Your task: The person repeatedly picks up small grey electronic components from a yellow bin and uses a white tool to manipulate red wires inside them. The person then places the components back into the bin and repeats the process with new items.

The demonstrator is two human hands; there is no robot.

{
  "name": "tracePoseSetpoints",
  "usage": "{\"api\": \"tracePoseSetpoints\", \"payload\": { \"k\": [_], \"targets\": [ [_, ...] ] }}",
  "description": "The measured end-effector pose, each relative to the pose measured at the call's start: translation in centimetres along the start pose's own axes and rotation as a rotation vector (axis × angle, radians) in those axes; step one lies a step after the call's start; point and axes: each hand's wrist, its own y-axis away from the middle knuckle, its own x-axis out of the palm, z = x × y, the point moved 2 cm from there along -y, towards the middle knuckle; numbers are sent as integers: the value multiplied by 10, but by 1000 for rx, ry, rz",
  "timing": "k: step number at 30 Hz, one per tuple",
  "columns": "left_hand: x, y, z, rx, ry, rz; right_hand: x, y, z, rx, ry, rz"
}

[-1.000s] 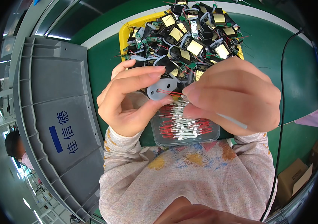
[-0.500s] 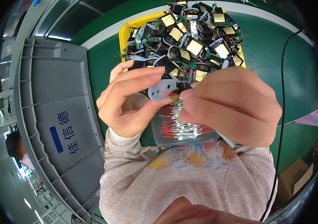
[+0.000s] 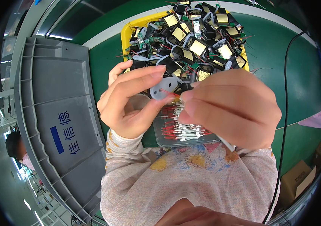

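My left hand [image 3: 124,100] holds a pale translucent oval plastic piece [image 3: 163,89] between thumb and fingers, its face with several small holes turned up. Thin red wires [image 3: 171,93] come out of one hole. My right hand [image 3: 235,109] pinches the far ends of these wires between thumb and fingertips; the very tips are hidden. From beneath the right hand sticks out a whitish rod [image 3: 226,143], its kind unclear. Below both hands sits a clear plastic box [image 3: 161,142] of short red wires with white connectors [image 3: 186,130].
Ahead, a yellow tray [image 3: 124,39] is heaped with black casings [image 3: 185,54] bearing yellow pads, green circuit boards and wires. A large grey plastic crate [image 3: 64,90] stands at my left. A black cable [image 3: 286,94] runs down the right, near a cardboard box [image 3: 296,179].
My right hand has shifted slightly left and down, still pinching the wires. The plastic piece in my left hand has moved up a little.
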Motion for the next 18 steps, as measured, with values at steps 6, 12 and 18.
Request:
{"api": "tracePoseSetpoints", "payload": {
  "k": [6, 12, 18],
  "targets": [
    [0, -1, 1, 4, 8, -6, -2, -2, -1, -37, 16, 45],
    [0, -1, 1, -6, 0, -2, 3, 0, 1, 20, 6, -29],
    [0, -1, 0, -6, -1, 0, 1, 0, -2, -13, 2, -28]
  ]
}}
